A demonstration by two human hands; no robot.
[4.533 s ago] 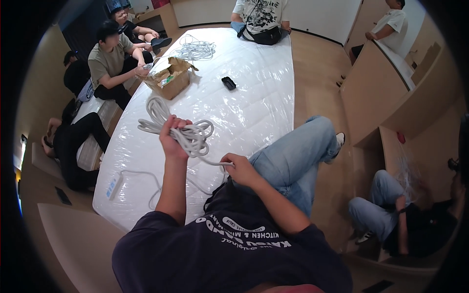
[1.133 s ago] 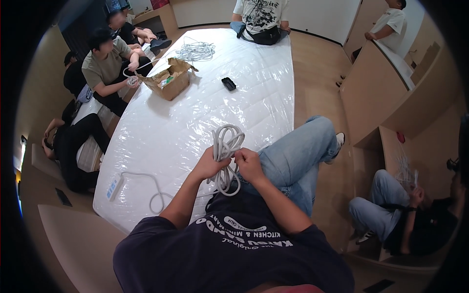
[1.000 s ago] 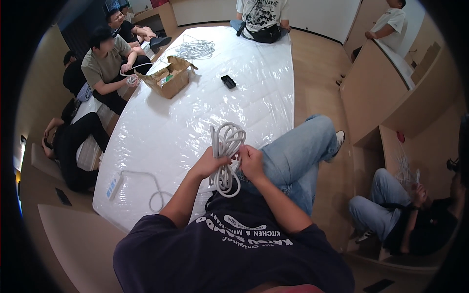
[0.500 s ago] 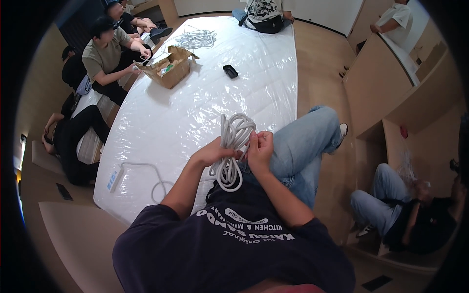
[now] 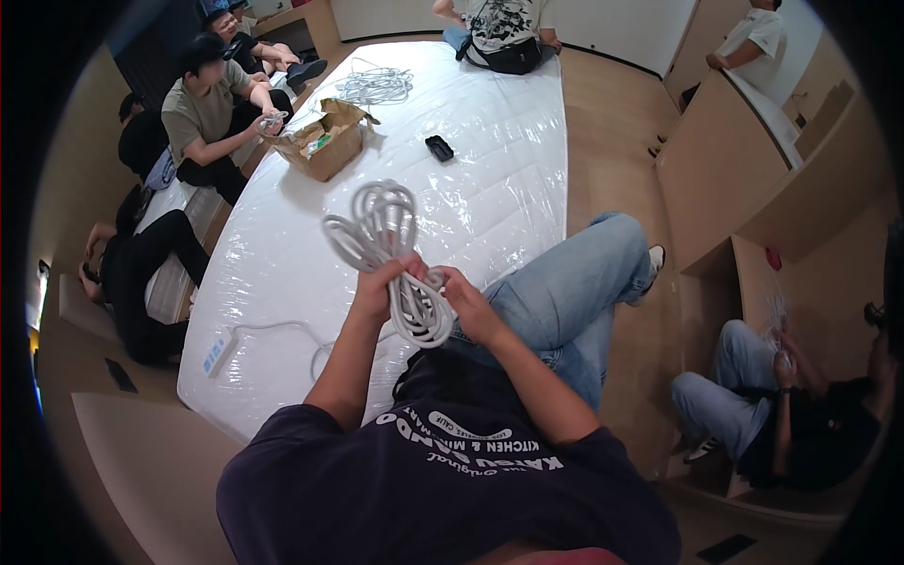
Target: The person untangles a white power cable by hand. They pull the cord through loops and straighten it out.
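Observation:
A grey-white power cable (image 5: 422,315) is gathered into a looped bundle above my lap. My left hand (image 5: 384,284) is closed round its pinched middle, with loops fanning out above and below the fist. My right hand (image 5: 466,303) is closed at the bundle's right side, its fingertips on a strand by the middle; the exact grip is partly hidden. From the bundle's side a length of cable trails left over the plastic-wrapped mattress (image 5: 490,202) to a white power strip (image 5: 218,354) with blue-marked sockets near the mattress's left edge.
A torn brown cardboard box (image 5: 325,155) stands on the mattress, with a coiled cable (image 5: 377,85) beyond it and a small black tray-like object (image 5: 439,148) to its right. Several people sit around. At right are wooden cabinets (image 5: 720,141), where a person handles thin cord.
Both hands have shifted left with the cable bundle. Its upper loops have swung up and to the left, and the left fist now wraps the middle. The power strip stays put.

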